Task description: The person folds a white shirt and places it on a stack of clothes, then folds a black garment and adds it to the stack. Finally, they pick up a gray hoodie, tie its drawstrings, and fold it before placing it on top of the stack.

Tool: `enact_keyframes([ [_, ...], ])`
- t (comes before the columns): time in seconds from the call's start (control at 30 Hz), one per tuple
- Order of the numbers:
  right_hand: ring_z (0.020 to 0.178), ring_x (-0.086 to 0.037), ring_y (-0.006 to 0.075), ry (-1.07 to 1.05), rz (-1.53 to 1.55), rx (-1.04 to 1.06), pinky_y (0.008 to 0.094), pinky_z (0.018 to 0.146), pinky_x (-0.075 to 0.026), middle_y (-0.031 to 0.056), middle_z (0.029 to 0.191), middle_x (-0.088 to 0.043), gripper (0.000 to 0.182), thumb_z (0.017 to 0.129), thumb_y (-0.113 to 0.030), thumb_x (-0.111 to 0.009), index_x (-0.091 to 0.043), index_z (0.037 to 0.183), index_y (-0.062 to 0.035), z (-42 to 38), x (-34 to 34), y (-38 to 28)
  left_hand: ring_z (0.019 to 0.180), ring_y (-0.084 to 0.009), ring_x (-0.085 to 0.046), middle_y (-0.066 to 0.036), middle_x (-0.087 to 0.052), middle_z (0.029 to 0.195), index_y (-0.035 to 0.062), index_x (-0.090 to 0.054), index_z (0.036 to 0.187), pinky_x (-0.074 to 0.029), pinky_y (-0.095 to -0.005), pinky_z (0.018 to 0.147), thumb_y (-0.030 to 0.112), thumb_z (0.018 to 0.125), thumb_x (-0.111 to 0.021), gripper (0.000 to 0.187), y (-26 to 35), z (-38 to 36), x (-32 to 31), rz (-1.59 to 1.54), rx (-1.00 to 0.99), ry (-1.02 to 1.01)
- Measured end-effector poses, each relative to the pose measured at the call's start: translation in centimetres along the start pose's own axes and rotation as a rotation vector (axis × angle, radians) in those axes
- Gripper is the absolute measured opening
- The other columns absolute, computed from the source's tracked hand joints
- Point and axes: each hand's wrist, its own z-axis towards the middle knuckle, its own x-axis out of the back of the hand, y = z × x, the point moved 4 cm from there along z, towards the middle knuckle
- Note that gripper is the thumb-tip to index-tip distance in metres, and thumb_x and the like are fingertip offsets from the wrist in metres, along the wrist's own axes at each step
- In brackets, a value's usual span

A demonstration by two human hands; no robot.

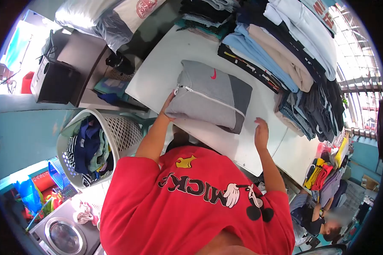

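A folded grey garment with a dark grey panel, a zipper and a small red logo (208,95) lies on the white table (157,63). My left hand (169,108) is at the garment's left edge, its fingers partly hidden by the cloth, so its grip is unclear. To the right of the garment, my right hand (261,129) is raised apart from it, fingers loosely curled and apart, holding nothing.
Tall stacks of folded clothes (281,46) stand at the table's back and right. A white laundry basket of clothes (123,134) is at left, above a washing machine (64,231). Another person (317,216) is at lower right, near colourful clothes (319,174).
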Motion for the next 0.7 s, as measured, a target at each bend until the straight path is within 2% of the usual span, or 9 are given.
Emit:
enact_keyframes([
  [0.07, 0.1, -0.048, 0.027, 0.367, 0.487, -0.508, 0.0391, 0.086, -0.036, 0.0121, 0.11, -0.05, 0.023, 0.082, -0.01, -0.047, -0.05, 0.103, -0.0035, 0.7, 0.7, 0.0, 0.099, -0.0236, -0.054, -0.01, -0.056, 0.107, 0.0103, -0.048, 0.116, -0.042, -0.0388, 0.087, 0.04, 0.083, -0.048, 0.044, 1.1, -0.6, -0.4, 0.114, 0.021, 0.062],
  [0.1, 0.105, -0.045, 0.03, 0.356, 0.583, -0.62, 0.0403, 0.087, -0.036, 0.0168, 0.114, -0.047, 0.03, 0.085, -0.018, -0.047, -0.046, 0.109, -0.0013, 1.4, 0.8, -0.9, 0.099, -0.0237, -0.054, -0.01, -0.056, 0.108, 0.0095, -0.048, 0.116, -0.043, -0.0386, 0.087, 0.04, 0.082, -0.051, 0.045, 1.6, -0.9, -0.3, 0.176, 0.11, 0.12],
  [0.2, 0.11, -0.041, 0.0335, 0.539, 0.156, -0.36, 0.042, 0.088, -0.036, 0.0187, 0.119, -0.043, 0.043, 0.084, -0.03, -0.049, -0.041, 0.116, -0.0022, 3.6, 0.9, -4.9, 0.104, -0.0259, -0.05, -0.011, -0.052, 0.114, 0.0088, -0.045, 0.118, -0.041, -0.0427, 0.088, 0.038, 0.08, -0.054, 0.049, 2.5, -1.9, -0.5, 0.284, 0.245, 0.189],
  [0.33, 0.113, -0.037, 0.0372, 0.42, 0.079, -0.387, 0.0447, 0.09, -0.034, 0.021, 0.125, -0.036, 0.06, 0.08, -0.041, -0.052, -0.033, 0.124, -0.0044, 5.2, -2.3, -7.6, 0.11, -0.0271, -0.044, -0.012, -0.044, 0.122, 0.0083, -0.035, 0.125, -0.037, -0.0441, 0.091, 0.031, 0.076, -0.061, 0.061, 2.5, -2.8, -0.6, 0.346, 0.353, 0.221],
  [0.37, 0.112, -0.037, 0.0382, 0.359, 0.143, -0.491, 0.0459, 0.09, -0.034, 0.0214, 0.126, -0.034, 0.065, 0.078, -0.044, -0.052, -0.03, 0.126, -0.0053, 5.2, -3.1, -7.5, 0.11, -0.0271, -0.044, -0.012, -0.044, 0.122, 0.0083, -0.035, 0.125, -0.037, -0.0441, 0.091, 0.031, 0.076, -0.061, 0.061, 2.2, -3.0, -0.8, 0.345, 0.356, 0.23],
  [0.43, 0.112, -0.036, 0.0393, 0.301, 0.224, -0.586, 0.0464, 0.09, -0.033, 0.023, 0.127, -0.03, 0.08, 0.072, -0.05, -0.057, -0.023, 0.13, -0.007, 4.9, -4.3, -6.6, 0.111, -0.0243, -0.042, -0.012, -0.042, 0.122, 0.0069, -0.029, 0.128, -0.037, -0.0395, 0.092, 0.022, 0.071, -0.066, 0.07, 2.8, -2.3, -2.1, 0.877, 0.165, 0.172],
  [0.53, 0.112, -0.036, 0.0389, 0.291, 0.367, -0.769, 0.0438, 0.09, -0.035, 0.0255, 0.125, -0.032, 0.09, 0.066, -0.052, -0.062, -0.022, 0.13, -0.0031, 3.9, -5.0, -5.9, 0.112, -0.0234, -0.041, -0.014, -0.039, 0.123, 0.0022, -0.025, 0.128, -0.035, -0.0346, 0.093, 0.013, 0.064, -0.07, 0.079, 2.6, -1.2, -0.1, 0.895, 0.106, 0.121],
  [0.63, 0.111, -0.039, 0.0353, 0.312, 0.513, -0.792, 0.0383, 0.09, -0.036, 0.0257, 0.121, -0.037, 0.098, 0.062, -0.05, -0.068, -0.019, 0.13, 0.0022, 3.4, -5.5, -4.1, 0.111, -0.0235, -0.041, -0.013, -0.04, 0.122, 0.0025, -0.025, 0.129, -0.035, -0.0347, 0.093, 0.013, 0.068, -0.067, 0.075, 2.4, -2.2, -0.5, 0.858, 0.103, 0.164],
  [0.7, 0.108, -0.044, 0.0308, 0.252, 1.049, -0.989, 0.034, 0.089, -0.037, 0.0236, 0.117, -0.042, 0.097, 0.062, -0.044, -0.07, -0.02, 0.129, 0.0059, 2.5, -5.7, -3.6, 0.11, -0.0235, -0.042, -0.012, -0.041, 0.12, 0.0035, -0.026, 0.129, -0.036, -0.0353, 0.092, 0.013, 0.07, -0.065, 0.072, 2.1, -2.5, -1.4, 0.795, 0.087, 0.16],
])
